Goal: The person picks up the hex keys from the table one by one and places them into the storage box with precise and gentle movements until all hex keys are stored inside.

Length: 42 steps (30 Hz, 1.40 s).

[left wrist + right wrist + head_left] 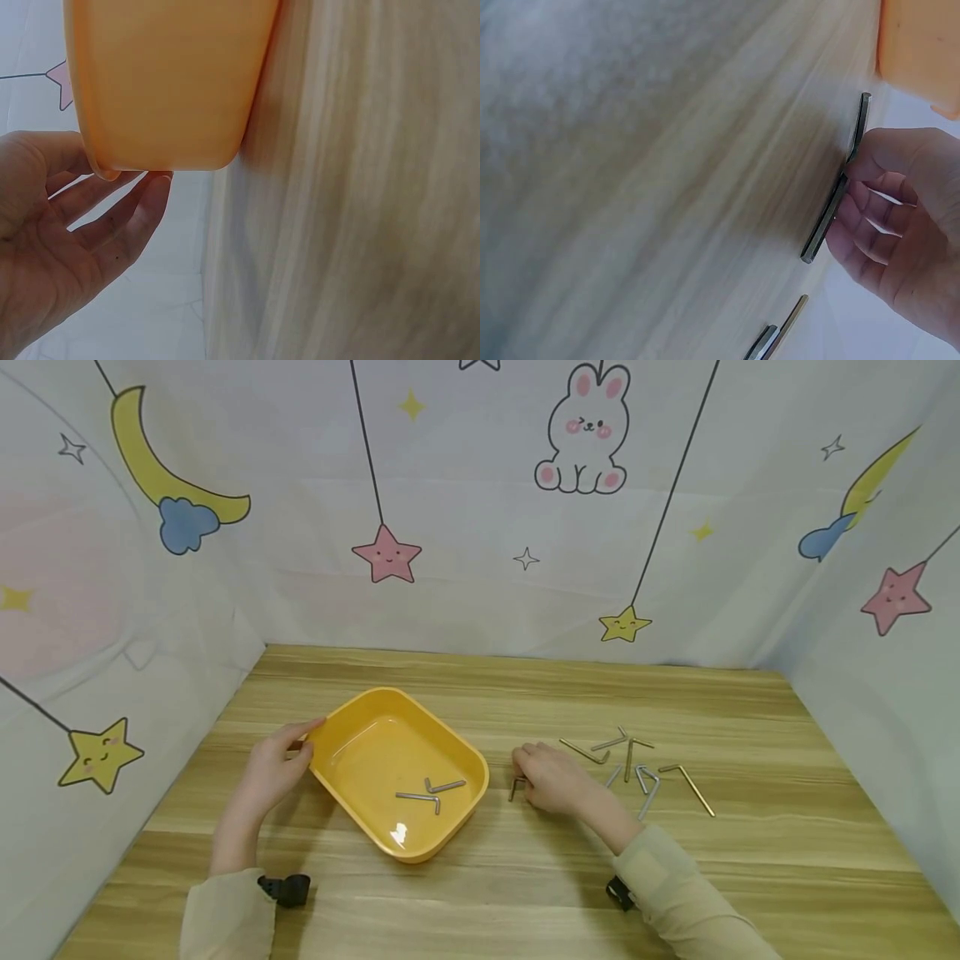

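A yellow plastic tub (352, 714) stands on the table, with two silver hex keys (417, 797) lying inside. My left hand (272, 768) grips the tub's left corner; in the left wrist view the thumb is at the rim and the fingertips (159, 180) touch the outer wall. Right of the tub, my right hand (553, 777) pinches a dark L-shaped hex key (826, 217) at its bend, at the tabletop. The hand partly hides this key in the head view.
Several loose hex keys, silver and brass-coloured, lie to the right of my right hand, among them a brass one (697, 791) and a silver one (649, 797). A wood-grain table (525, 893) is enclosed by patterned cloth walls (465, 610) at the back and sides.
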Motion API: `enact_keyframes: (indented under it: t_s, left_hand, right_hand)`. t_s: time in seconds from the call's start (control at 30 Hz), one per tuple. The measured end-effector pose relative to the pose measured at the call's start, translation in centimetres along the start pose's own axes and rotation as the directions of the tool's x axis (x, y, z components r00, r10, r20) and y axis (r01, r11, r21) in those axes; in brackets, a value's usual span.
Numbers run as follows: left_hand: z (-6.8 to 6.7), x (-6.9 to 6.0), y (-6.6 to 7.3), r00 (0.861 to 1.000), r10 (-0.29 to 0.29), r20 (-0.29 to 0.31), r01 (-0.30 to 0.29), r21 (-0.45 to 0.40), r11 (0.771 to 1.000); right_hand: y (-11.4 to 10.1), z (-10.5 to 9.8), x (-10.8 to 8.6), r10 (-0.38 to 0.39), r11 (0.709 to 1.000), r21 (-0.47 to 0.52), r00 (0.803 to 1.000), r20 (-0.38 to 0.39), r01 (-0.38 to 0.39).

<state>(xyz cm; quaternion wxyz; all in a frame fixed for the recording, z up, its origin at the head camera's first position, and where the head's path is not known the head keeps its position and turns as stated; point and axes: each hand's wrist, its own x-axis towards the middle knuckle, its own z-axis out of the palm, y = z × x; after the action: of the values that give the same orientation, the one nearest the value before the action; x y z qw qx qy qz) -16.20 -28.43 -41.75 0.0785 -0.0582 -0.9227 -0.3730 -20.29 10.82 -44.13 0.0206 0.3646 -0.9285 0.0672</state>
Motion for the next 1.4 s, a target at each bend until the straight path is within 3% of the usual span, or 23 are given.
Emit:
enact_keyframes:
  t_s: [0.57, 1.03, 1.4]
  left_hand:
    - [-0.1, 0.1, 0.0, 1.000, -0.009, 0.012, 0.009, -0.009, 1.000]
    - [0.0, 0.1, -0.2, 1.000, -0.013, 0.006, 0.013, 0.004, 1.000]
    - [0.0, 0.1, -0.2, 1.000, -0.009, 0.007, 0.009, 0.002, 1.000]
  right_hand:
    - [-0.2, -0.4, -0.2, 0.061, 0.995, 0.084, 0.998, 0.015, -0.062]
    - [-0.7, -0.8, 0.0, 0.009, 0.999, 0.046, 0.992, -0.124, -0.003]
    - [-1.4, -1.4, 0.2, 0.030, 0.996, 0.085, 0.987, -0.160, -0.017]
